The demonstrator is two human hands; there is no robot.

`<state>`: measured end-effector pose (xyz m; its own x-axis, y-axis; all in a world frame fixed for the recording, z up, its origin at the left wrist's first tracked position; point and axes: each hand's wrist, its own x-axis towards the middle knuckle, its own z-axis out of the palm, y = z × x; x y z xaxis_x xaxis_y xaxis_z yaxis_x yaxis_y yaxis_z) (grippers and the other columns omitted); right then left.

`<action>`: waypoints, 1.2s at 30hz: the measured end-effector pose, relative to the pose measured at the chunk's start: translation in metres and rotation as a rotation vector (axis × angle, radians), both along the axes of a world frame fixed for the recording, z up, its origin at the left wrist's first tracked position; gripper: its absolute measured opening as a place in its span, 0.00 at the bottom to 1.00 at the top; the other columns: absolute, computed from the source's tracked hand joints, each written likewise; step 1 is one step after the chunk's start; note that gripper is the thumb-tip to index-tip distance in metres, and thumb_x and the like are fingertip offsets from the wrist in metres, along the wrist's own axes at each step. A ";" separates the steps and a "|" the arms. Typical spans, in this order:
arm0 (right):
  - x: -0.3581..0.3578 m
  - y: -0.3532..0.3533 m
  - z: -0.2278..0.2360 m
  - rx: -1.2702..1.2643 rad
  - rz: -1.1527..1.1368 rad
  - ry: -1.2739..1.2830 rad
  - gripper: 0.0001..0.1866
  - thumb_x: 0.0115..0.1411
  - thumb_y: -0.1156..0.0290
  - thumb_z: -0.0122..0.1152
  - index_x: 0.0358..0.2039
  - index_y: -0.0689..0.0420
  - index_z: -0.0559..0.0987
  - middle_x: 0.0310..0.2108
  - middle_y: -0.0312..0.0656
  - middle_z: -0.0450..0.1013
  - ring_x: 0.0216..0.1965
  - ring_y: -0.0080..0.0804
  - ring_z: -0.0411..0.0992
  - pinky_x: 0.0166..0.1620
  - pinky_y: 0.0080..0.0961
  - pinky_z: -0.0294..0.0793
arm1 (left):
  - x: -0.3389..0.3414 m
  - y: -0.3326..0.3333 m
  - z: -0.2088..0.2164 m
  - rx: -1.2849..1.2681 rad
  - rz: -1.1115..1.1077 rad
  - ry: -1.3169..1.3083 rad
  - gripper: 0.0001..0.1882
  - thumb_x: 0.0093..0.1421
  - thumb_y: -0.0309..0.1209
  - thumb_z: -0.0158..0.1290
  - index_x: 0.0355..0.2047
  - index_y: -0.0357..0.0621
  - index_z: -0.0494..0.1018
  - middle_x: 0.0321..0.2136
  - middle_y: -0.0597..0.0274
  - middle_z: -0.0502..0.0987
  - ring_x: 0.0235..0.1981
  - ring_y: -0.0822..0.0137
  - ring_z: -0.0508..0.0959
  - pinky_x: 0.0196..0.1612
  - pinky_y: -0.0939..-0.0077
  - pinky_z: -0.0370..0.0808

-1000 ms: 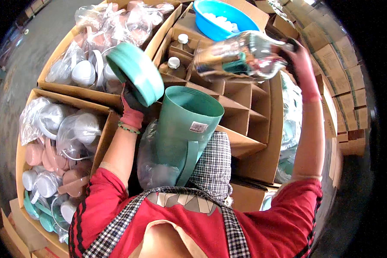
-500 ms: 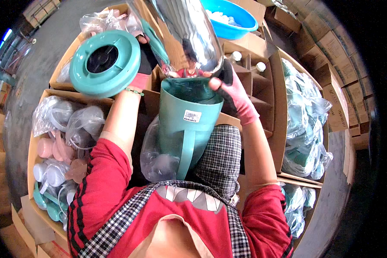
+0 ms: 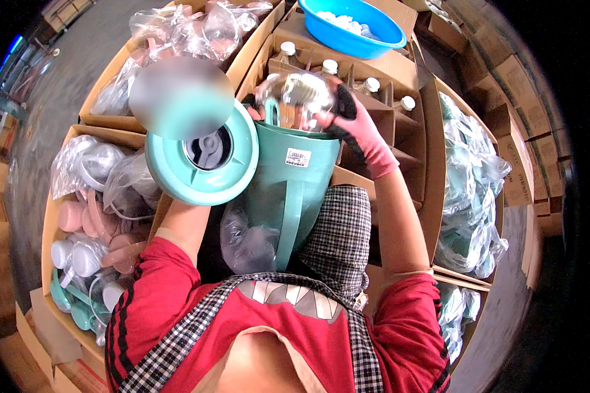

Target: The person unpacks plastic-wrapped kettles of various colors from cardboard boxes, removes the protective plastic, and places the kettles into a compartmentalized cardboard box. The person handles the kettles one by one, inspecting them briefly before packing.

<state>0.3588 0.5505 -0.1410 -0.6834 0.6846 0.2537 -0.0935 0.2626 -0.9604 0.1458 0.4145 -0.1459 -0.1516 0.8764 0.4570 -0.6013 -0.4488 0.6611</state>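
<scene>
A teal jug body with a side handle stands upright between my legs, its mouth facing up. A mirror-bright silver flask liner sits part-way inside that mouth, its rounded end upward. My right hand, in a pink and black glove, grips the liner's right side with the thumb at the jug's rim. A round teal lid with a dark centre stays with my left hand and hides most of it; a few gloved fingers show by the liner's left side. A blurred patch covers the lid's upper part.
Cartons on the left hold bagged pink, white and teal parts. Behind the jug, a divided carton contains several white-capped bottles. A blue basin with white pieces stands at the back. Bagged teal parts fill a carton on the right.
The silver liner has gone down from above the jug into its mouth. My left hand and the teal lid have moved right and nearer. My right hand stays by the jug's rim.
</scene>
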 end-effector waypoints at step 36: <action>0.004 -0.019 -0.046 -0.041 -0.194 0.090 0.33 0.55 0.45 0.37 0.47 0.64 0.63 0.44 0.47 0.64 0.46 0.32 0.62 0.49 0.25 0.59 | 0.006 0.006 -0.021 -0.068 0.209 0.984 0.45 0.48 0.45 0.52 0.56 0.36 0.40 0.57 0.52 0.44 0.58 0.64 0.44 0.58 0.72 0.41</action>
